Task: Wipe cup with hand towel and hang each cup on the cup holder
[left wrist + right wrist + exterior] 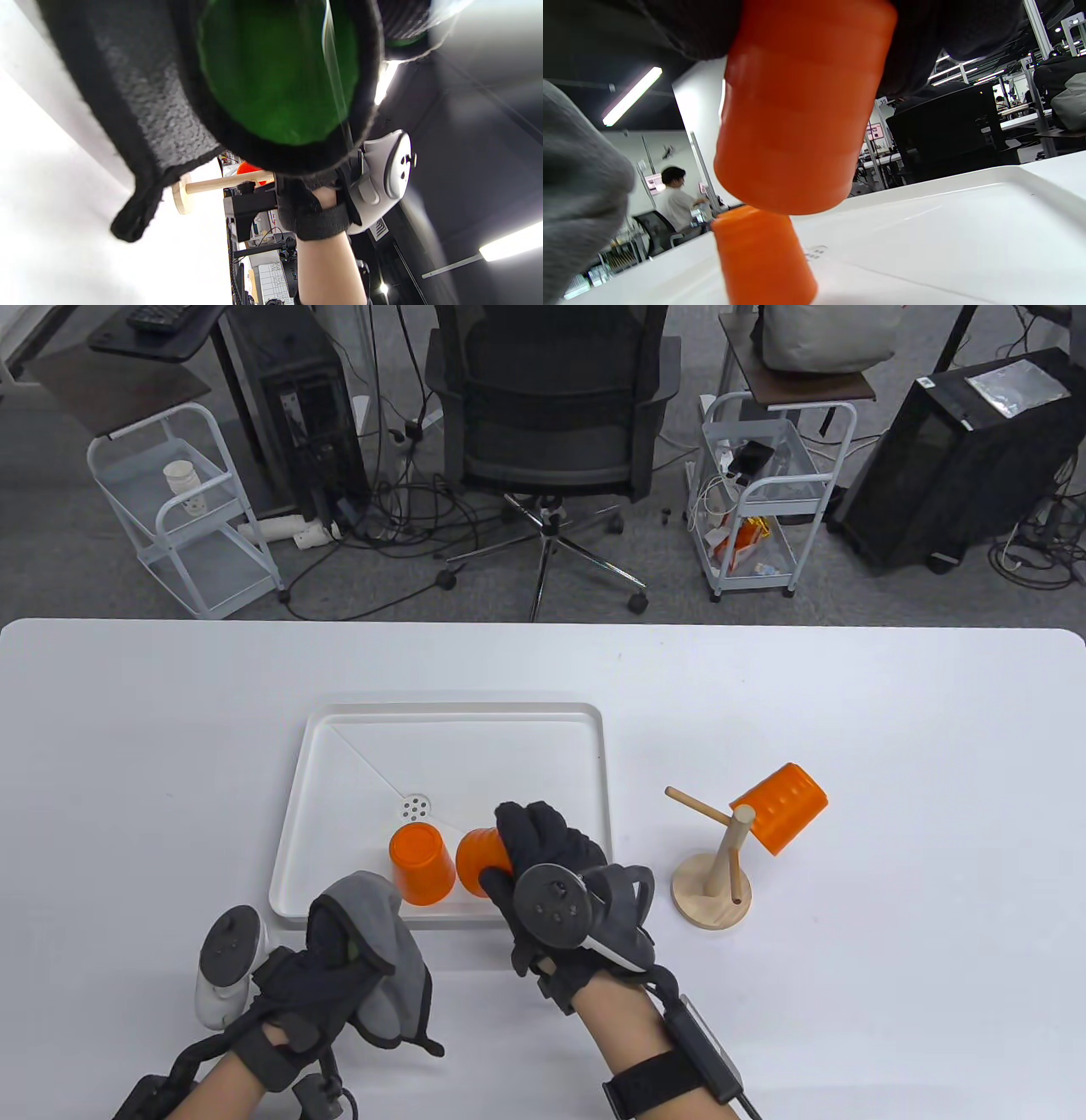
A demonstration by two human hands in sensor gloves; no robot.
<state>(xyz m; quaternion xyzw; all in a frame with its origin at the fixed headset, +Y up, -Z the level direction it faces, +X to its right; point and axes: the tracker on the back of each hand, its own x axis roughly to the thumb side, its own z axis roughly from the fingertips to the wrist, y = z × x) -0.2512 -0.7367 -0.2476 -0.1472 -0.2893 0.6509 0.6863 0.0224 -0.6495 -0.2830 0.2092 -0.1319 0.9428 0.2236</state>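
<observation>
My right hand [530, 857] grips an orange cup [477, 858] lifted a little above the white tray [339, 746]; the right wrist view shows this cup [801, 106] held clear of the tray floor. A second orange cup [421, 864] stands upside down in the tray beside it, and it also appears in the right wrist view [761, 258]. My left hand [339, 959] holds a grey hand towel [394, 950] at the tray's near edge. A third orange cup [780, 808] hangs on a peg of the wooden cup holder [721, 857], right of the tray.
The tray has a small drain [413, 808] near its middle. Another peg [696, 804] of the holder sticks out to the left, bare. Beyond the table's far edge stand an office chair [551, 415] and two white carts [182, 509].
</observation>
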